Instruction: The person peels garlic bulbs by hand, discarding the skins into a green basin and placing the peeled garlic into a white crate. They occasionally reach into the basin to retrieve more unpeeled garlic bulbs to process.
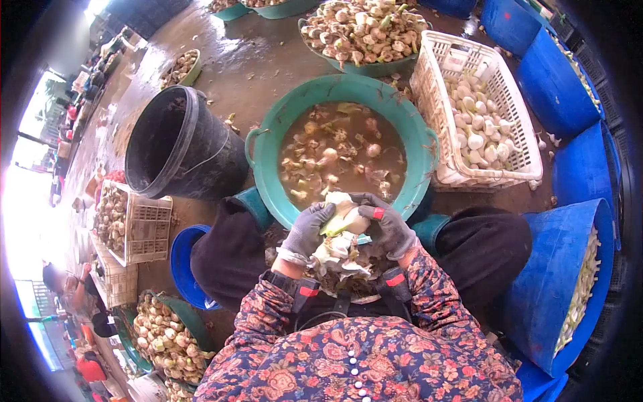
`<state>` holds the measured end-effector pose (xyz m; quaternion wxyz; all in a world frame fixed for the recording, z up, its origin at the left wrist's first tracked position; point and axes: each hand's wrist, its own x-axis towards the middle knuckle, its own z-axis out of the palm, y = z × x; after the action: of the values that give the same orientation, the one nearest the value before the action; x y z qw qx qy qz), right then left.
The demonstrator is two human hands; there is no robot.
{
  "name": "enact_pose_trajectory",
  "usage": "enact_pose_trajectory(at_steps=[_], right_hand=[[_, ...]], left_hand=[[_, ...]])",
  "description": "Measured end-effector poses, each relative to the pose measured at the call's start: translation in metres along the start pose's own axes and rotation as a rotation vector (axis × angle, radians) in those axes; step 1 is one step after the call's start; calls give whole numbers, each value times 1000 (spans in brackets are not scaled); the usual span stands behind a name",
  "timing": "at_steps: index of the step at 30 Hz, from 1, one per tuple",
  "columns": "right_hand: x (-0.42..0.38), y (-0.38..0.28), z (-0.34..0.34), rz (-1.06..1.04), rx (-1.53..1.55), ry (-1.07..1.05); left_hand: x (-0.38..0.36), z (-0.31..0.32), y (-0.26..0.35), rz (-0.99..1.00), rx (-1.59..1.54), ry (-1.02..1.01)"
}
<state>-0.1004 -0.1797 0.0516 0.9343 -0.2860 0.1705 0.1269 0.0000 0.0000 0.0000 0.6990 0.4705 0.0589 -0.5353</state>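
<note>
Both of my hands wear grey gloves and meet over my lap at the near rim of a green tub (266, 144). My left hand (305, 232) grips a pale garlic bulb (345, 214) from the left, fingers curled round it. From the other side my right hand (392, 230) closes on the same bulb, with a red patch on the glove. Loose white and brown garlic skins (341, 261) lie heaped just below the hands, with a small teal piece (364, 239) among them. Muddy water (301, 137) in the tub holds several unpeeled bulbs (328, 156).
A white crate (482, 175) of cleaned bulbs stands right of the tub. To the left leans a black bucket (224, 151). Blue barrels (536, 268) line the right side; another garlic-filled tub (375, 69) is beyond. A person (84, 298) sits at far left near crates (151, 231).
</note>
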Motion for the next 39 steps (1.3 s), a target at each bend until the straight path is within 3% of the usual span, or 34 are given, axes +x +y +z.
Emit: enact_pose_trajectory(at_steps=[1, 3, 5, 6, 7, 9, 10, 12, 13, 14, 15, 17, 18, 19, 20, 22, 24, 26, 27, 28, 29, 30, 31, 33, 35, 37, 39], right_hand=[[2, 0, -1, -89, -85, 0], [6, 2, 6, -180, -170, -3], [-2, 1, 17, -728, -1427, 190], [-8, -2, 31, -788, -1696, 189], [-2, 8, 26, -846, -1711, 201], [6, 20, 13, -828, -1624, 245], [14, 28, 4, -832, -1623, 243], [25, 39, -10, -614, -1046, 484], [25, 36, -14, -615, -1044, 490], [25, 29, -19, -445, -555, 502], [24, 24, -25, -267, -71, 490], [26, 29, -44, -241, -62, 460], [25, 26, -49, -197, 58, 543], [27, 25, -54, -153, 181, 622], [35, 27, -56, -292, 341, 617], [25, 15, -53, -180, 366, 504], [24, 15, -57, -135, 358, 476], [23, 23, -67, -48, 484, 228], [27, 26, -79, -47, 487, 228], [30, 26, -87, -68, 557, 96], [31, 28, -95, -93, 628, -69], [30, 26, -92, -105, 691, -236], [30, 24, -88, -99, 687, -239], [30, 21, -80, -147, 699, -239], [29, 22, -69, -178, 628, -302], [16, 18, -39, -389, 101, 40], [22, 20, -39, -408, -68, 203]], left_hand=[[1, 0, -4, 217, 243, 24], [-5, -3, 0, 436, 488, 48], [-26, 29, 20, 498, 385, -132], [-24, 22, 19, 566, 654, -58], [-18, 16, 15, 565, 654, -59], [-3, 4, 9, 138, -65, -27], [-1, 3, 9, 174, -94, -22], [-13, 1, 12, 275, -48, -53], [-23, 11, 17, 375, -2, -87], [-33, 23, 20, 390, 18, -10], [-37, 21, 24, 473, 366, -66], [-49, 21, 25, 336, 374, -224], [-61, 28, 35, 350, 444, -290], [-71, 30, 40, 267, 311, -345], [-82, 32, 47, 295, 314, -370], [-91, 26, 56, 349, 366, -407], [-104, 22, 63, 390, 218, -350], [-105, 7, 63, 566, 143, -271], [-113, 11, 66, 584, 41, -242], [-120, 18, 69, 607, -59, -214], [-118, 25, 78, 611, -123, -390], [-114, 26, 87, 462, 37, -503], [-119, 29, 94, 231, 564, -253], [-96, 57, 89, 88, 1195, -191], [-56, 41, 55, 290, 1221, 33], [-27, 53, 39, 139, 564, 102], [-6, 65, 24, 158, 466, 217]])
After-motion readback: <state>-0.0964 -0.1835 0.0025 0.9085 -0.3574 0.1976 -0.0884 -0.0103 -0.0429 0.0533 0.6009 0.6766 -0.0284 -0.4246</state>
